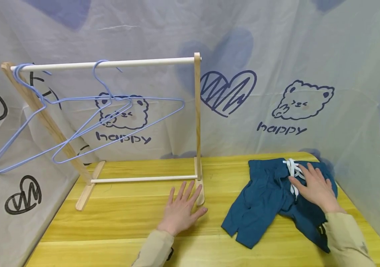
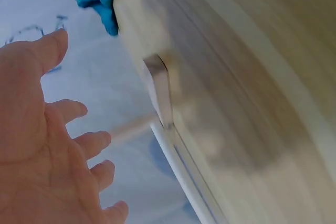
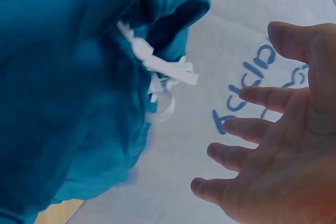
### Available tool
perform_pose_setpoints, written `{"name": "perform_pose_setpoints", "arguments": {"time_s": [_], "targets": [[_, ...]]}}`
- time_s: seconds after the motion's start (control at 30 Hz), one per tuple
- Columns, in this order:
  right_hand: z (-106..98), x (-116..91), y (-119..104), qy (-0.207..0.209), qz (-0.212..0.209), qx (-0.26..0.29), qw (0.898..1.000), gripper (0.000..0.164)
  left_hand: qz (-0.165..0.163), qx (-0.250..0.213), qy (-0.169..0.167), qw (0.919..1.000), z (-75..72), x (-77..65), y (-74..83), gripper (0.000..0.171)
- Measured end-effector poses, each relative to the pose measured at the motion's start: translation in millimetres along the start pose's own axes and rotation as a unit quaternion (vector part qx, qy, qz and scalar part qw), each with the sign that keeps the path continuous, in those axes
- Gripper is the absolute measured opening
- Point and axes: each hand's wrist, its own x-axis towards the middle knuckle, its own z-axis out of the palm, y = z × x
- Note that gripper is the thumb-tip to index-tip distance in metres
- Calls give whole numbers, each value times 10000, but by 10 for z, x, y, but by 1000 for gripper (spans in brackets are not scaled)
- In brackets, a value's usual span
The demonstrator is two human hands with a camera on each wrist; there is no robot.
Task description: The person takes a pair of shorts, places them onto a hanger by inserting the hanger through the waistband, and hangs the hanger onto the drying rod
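Dark teal drawstring shorts (image 1: 263, 200) lie spread on the right side of the table, their waistband toward the back and a white drawstring (image 1: 291, 172) tied at the front. Over the waistband hovers my right hand (image 1: 316, 187), fingers spread; in the right wrist view a gap shows between the fingers and the cloth. My left hand (image 1: 180, 213), its fingers extended and holding nothing, is above the table by the right foot of a wooden clothes rack (image 1: 197, 122). Two blue wire hangers (image 1: 156, 126) hang from the rack's white top rod.
The rack's wooden feet (image 1: 90, 189) and a lower white rod (image 1: 143, 179) stand along the back left of the yellow wood-grain table (image 1: 110, 226). A pale curtain (image 1: 230, 137) with drawn hearts and bears closes off the back and sides.
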Motion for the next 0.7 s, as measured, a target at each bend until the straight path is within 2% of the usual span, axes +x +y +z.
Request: {"name": "perform_pose_setpoints", "arguments": {"time_s": [0.2,0.37,0.5,0.7], "targets": [[-28,120,127,-93,29,-219,9997,88,404,308,-164,9986,31,102,189,72],[-33,178,216,-69,28,-322,9995,83,715,394,-457,9956,76,184,382,70],[-21,198,286,-41,119,-368,9992,78,996,342,-777,9914,122,238,529,70],[5,217,407,-102,453,-463,9978,68,1496,-12,-1265,9806,188,346,719,70]]}}
